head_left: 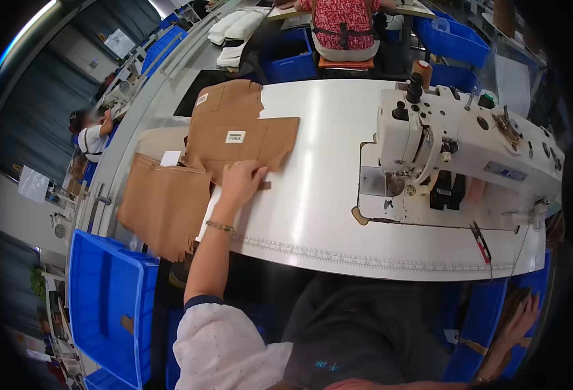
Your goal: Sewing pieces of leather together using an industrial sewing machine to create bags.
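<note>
Left Hand on Brown Fabric Left of Sewing Machine

The sewing machine [475,136] is the reference point for all positions. It is mounted on a white worktable [325,214] with a printed scale along the near edge.

Brown fabric piece [244,146]: located left of the sewing machine, flat on the worktable, with a pale label [235,136] on its upper face. A second brown fabric stack [166,205] is farther left of the machine, at the table's end, its ragged edge hanging down.

Left hand [241,182]: left of the machine, in contact with the near edge of the brown fabric piece. Fingers are bent; whether they grip the fabric cannot be determined. A small brown strip [265,186] is located just beside the fingers.

Right hand [523,318]: on the near side of the machine, below table level, at a blue bin [484,318]. Fingers are extended; whether anything is held cannot be determined.

Thread snips [480,242]: on the worktable, on the near side of the machine.
</note>
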Demonstrator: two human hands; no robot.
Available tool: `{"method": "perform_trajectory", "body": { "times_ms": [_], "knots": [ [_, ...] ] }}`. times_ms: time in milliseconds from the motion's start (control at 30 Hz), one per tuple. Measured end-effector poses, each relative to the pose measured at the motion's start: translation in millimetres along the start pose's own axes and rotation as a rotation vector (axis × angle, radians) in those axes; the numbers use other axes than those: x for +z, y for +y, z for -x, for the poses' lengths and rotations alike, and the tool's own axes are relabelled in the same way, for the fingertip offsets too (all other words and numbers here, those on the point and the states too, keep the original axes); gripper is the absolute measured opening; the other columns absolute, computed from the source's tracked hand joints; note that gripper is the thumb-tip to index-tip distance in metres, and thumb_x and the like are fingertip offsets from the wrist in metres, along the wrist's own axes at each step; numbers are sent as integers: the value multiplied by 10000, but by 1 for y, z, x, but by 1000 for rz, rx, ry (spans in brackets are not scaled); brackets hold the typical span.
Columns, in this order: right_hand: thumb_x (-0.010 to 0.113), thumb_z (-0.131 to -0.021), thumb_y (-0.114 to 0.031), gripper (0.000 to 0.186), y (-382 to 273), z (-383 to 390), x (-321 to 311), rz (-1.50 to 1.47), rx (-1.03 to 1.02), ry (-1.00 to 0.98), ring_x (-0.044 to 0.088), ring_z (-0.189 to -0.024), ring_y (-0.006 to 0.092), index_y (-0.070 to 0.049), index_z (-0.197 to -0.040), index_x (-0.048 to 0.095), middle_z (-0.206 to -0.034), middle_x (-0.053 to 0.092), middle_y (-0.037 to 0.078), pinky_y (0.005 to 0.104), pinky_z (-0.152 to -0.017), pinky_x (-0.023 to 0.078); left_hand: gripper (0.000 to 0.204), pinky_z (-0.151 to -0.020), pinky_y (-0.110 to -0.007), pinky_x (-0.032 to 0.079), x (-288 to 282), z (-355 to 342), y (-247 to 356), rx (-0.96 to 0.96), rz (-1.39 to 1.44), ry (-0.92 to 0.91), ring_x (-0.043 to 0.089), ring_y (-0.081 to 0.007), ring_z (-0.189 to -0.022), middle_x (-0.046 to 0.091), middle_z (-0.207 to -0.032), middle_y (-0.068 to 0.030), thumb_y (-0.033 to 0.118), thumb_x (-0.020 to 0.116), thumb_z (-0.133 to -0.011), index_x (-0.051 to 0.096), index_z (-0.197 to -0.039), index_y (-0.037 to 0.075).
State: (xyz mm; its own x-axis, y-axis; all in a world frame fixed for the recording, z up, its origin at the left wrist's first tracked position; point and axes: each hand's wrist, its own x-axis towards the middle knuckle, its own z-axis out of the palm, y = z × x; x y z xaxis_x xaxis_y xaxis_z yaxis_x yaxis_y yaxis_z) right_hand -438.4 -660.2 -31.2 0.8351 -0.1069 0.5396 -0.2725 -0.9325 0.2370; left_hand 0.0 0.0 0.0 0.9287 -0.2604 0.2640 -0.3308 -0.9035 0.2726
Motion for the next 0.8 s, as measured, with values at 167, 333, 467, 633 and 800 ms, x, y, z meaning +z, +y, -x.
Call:
{"method": "perform_trajectory", "body": {
  "times_ms": [167,333,467,633,800],
  "knots": [
    [578,-1011,-243,278,-185,-96,-21,-648,-329,-68,562,-1269,410,-48,-1196,650,-1391,572,201,622,-1135,339,260,-697,-453,506,3,78,123,187,196,-290,669,-363,-795,678,-775,-159,273,636,-972,680,-832,59],
    [761,-846,-318,565,-343,-168,-24,-986,-637,-268,507,-1347,350,-92,-1345,621,-1457,536,178,586,-1143,340,156,-757,-412,526,-14,112,140,165,630,-367,680,-326,-863,702,-903,-147,205,669,-965,696,-955,51],
    [753,-857,-357,556,-392,-191,-18,-990,-729,-305,502,-1349,352,-97,-1334,635,-1457,542,168,587,-1137,347,232,-791,-393,541,-34,113,39,-84,180,82,687,-318,-890,721,-894,-131,204,752,-900,722,-1051,31],
    [741,-878,-352,434,-394,-194,-2,-1003,-759,-267,527,-1316,335,-74,-1207,701,-1404,586,162,574,-1118,373,195,-722,-334,530,-66,120,-103,-348,-322,204,676,-240,-798,736,-876,-72,185,741,-925,731,-1013,11],
    [750,-866,-339,427,-393,-190,2,-1093,-694,-242,527,-1316,333,-77,-1200,703,-1403,587,159,559,-1120,379,239,-647,-215,471,-72,122,-149,-607,693,240,579,-46,-717,680,-815,32,234,719,-982,757,-966,-2]
  ]
}}
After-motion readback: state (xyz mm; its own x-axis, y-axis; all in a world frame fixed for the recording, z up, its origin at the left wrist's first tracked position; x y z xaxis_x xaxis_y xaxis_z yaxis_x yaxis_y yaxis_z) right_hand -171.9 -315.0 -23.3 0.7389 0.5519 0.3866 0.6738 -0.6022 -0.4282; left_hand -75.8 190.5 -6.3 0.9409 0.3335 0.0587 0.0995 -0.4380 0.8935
